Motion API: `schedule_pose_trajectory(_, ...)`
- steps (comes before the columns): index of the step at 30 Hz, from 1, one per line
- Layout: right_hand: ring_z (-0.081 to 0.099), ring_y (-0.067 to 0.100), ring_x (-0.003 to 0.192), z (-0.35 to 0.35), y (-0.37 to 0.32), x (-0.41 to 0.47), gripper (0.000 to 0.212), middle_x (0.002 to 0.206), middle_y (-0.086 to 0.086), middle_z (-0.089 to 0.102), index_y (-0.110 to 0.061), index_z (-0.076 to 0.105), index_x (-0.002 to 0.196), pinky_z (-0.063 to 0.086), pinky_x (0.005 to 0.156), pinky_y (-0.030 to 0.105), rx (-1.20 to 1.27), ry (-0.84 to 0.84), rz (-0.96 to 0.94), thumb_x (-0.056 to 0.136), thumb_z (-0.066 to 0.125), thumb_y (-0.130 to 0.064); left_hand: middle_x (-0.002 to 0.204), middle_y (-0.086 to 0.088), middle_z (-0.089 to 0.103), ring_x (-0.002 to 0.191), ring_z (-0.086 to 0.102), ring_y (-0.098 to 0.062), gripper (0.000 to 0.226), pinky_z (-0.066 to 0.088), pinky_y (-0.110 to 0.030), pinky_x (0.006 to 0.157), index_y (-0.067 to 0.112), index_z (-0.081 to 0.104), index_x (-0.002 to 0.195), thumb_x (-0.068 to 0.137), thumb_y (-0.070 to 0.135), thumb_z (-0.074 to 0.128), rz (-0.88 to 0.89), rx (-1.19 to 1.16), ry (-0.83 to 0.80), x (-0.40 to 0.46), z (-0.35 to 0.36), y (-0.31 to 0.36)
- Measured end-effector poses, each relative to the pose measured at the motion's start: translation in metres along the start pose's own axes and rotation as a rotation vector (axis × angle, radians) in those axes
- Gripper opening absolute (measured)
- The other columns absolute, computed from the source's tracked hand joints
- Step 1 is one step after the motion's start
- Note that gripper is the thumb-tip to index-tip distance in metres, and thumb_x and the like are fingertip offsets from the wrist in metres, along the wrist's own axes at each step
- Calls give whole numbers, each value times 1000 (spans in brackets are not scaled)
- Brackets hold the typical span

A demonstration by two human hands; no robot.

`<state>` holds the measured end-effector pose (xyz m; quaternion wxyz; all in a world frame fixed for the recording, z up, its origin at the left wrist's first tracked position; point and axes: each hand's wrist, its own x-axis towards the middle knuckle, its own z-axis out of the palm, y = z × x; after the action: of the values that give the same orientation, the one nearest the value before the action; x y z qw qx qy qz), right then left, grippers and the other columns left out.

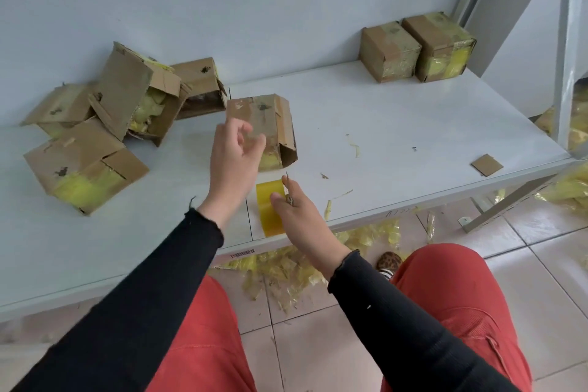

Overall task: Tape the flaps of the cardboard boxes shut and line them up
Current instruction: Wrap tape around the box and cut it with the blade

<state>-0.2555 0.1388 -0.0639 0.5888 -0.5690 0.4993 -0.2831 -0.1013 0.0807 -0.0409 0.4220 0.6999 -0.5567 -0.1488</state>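
Left hand (234,156) over open box (264,127); tape roll (269,207) at table edge (413,205); bare tabletop rightward

Boxes (261,124) are plain brown cardboard with yellowish tape patches, and the tape roll (269,207) is see-through yellow. White table (397,124), black sleeves (152,289), coral-red trousers (458,312), a leopard-print shoe (388,261), and pale yellow scraps (286,270) over beige tiles (541,258).

1. Left hand (234,157) raised with fingers loosely curled, holding nothing, just before an open-flapped cardboard box (264,124).
2. Right hand (300,216) gripping yellow tape roll (269,207) and a thin pointed tool (287,183).
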Motion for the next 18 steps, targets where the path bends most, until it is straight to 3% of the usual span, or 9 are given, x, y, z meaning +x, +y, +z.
schedule_pose_trajectory(3,53,22,124,-19,-6,7,45,142,10,54,-15,44,148,40,99,33,-251,117,-87,110,37,-37,103,5,56,89,57,-10,51,44,-33,74,23,50,125,92,60,63,-383,-94,-250,-40,1,-13)
schedule_pose_trajectory(5,63,22,95,-37,-13,17,33,107,3,66,-19,52,133,49,82,38,-366,202,-145,109,40,-39,103,1,65,84,62,-17,50,48,-35,73,23,57,123,95,64,58,-470,-153,-321,-50,4,-18)
schedule_pose_trajectory(7,54,16,68,-53,-21,30,26,78,-6,57,-20,49,115,41,63,33,-504,189,-182,104,50,-44,98,-7,72,84,69,-27,45,52,-37,71,23,68,113,97,63,55,-500,-290,-351,-52,5,-16)
schedule_pose_trajectory(10,53,15,69,-62,-33,47,38,82,-6,56,-18,44,109,36,59,32,-805,63,-259,100,52,-54,102,-5,77,94,74,-24,33,57,-40,78,26,75,102,98,55,60,-547,-508,-323,-57,8,-14)
schedule_pose_trajectory(13,55,27,77,-62,-36,60,33,91,2,59,-14,48,103,35,62,37,-946,-17,-346,109,34,-44,90,6,76,78,72,-10,25,54,-27,64,29,77,94,100,47,61,-601,-648,-302,-60,11,-13)
schedule_pose_trajectory(18,57,28,75,-63,-36,73,46,85,1,59,-13,56,97,42,66,38,-1159,-53,-417,111,23,-42,80,5,72,68,69,-9,14,51,-22,54,23,76,94,96,35,68,-626,-723,-264,-59,13,-14)
